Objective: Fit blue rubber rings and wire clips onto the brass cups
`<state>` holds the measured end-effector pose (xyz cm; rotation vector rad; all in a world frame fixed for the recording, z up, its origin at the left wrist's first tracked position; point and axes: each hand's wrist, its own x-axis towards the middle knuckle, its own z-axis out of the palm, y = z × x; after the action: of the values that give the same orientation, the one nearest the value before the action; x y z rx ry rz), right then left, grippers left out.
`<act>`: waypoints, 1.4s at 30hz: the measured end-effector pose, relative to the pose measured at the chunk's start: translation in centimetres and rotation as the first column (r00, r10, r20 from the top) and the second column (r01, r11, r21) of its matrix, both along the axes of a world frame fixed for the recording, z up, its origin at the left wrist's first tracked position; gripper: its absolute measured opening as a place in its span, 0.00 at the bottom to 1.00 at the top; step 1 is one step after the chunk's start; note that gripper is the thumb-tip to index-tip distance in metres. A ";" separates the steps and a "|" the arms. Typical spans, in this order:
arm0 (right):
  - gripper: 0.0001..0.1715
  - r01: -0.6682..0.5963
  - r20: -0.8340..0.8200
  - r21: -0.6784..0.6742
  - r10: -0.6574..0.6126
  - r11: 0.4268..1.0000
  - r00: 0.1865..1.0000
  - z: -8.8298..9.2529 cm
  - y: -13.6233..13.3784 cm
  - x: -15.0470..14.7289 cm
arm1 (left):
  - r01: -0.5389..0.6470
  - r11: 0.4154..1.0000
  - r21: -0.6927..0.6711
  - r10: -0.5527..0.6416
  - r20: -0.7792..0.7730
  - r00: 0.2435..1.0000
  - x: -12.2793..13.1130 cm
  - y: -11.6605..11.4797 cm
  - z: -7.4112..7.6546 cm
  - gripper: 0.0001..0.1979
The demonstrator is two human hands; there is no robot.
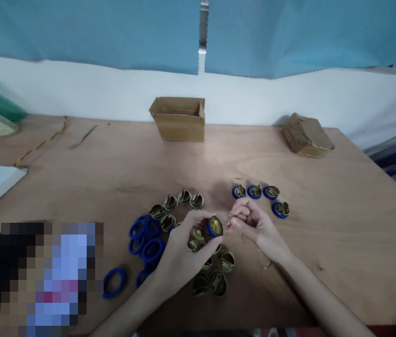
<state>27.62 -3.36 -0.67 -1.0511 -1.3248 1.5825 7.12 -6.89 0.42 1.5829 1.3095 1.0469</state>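
Our left fingers clasp the blue-ringed cap; beside it, our right fingers pinch thin wire; a slack pinch could drop the wire.

L hand in wide C-grip, nr R hand w/ tight pinch.

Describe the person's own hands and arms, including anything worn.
The left hand and the right hand are slim-fingered and ungloved. Both forearms are bare as far as they show, with no sleeve, watch or bracelet. Nails are too small to judge.
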 end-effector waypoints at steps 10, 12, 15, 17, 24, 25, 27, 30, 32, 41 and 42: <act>0.16 -0.021 0.130 0.063 0.012 0.998 0.991 1.4 -0.2 0.8 | 0.021 0.998 -0.059 -0.013 0.121 0.993 -0.3 0.0 -0.5 0.18; 0.15 -0.057 0.069 -0.033 0.059 0.998 0.996 1.3 -0.4 0.9 | 0.011 0.998 -0.059 -0.004 0.118 0.993 -0.3 0.1 -0.5 0.20; 0.16 -0.141 -0.047 -0.116 0.136 0.983 0.990 1.1 -0.7 0.8 | 0.024 0.997 -0.068 -0.015 0.130 0.991 -0.2 0.1 -0.3 0.22; 0.17 -0.196 -0.078 -0.104 0.189 0.975 0.979 1.0 -0.7 0.5 | 0.040 0.996 -0.073 -0.029 0.149 0.988 -0.2 0.1 -0.3 0.23; 0.20 -0.294 -0.025 -0.087 0.293 0.952 0.956 0.9 -0.9 -0.5 | 0.098 0.992 -0.079 -0.094 0.062 0.994 -0.4 0.3 -0.4 0.19; 0.19 -0.288 -0.018 -0.081 0.288 0.954 0.957 0.8 -1.0 -0.5 | 0.099 0.992 -0.078 -0.095 0.049 0.994 -0.4 0.3 -0.4 0.19; 0.17 -0.269 0.010 -0.049 0.269 0.962 0.963 0.6 -1.1 -0.4 | 0.105 0.991 -0.080 -0.103 0.030 0.994 -0.4 0.3 -0.4 0.20; 0.14 -0.240 0.090 0.022 0.237 0.971 0.967 0.5 -1.3 -0.3 | 0.106 0.991 -0.085 -0.105 0.012 0.994 -0.3 0.2 -0.3 0.20; 0.11 -0.237 0.147 0.068 0.225 0.969 0.963 0.6 -1.4 -0.3 | 0.095 0.991 -0.092 -0.095 0.012 0.995 -0.2 0.1 -0.2 0.20; 0.06 -0.259 0.343 0.242 0.168 0.935 0.924 0.8 -1.0 -0.2 | 0.133 0.991 0.027 -0.133 0.010 0.991 -0.4 0.5 -0.9 0.20; 0.05 -0.263 0.358 0.287 0.152 0.921 0.921 0.8 -1.0 -0.2 | 0.138 0.988 0.066 -0.139 0.011 0.990 -0.4 0.5 -1.0 0.20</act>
<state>27.42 -4.33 0.13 -1.0144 -1.9149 1.3010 6.68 -6.38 -0.59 1.6855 1.1476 1.0224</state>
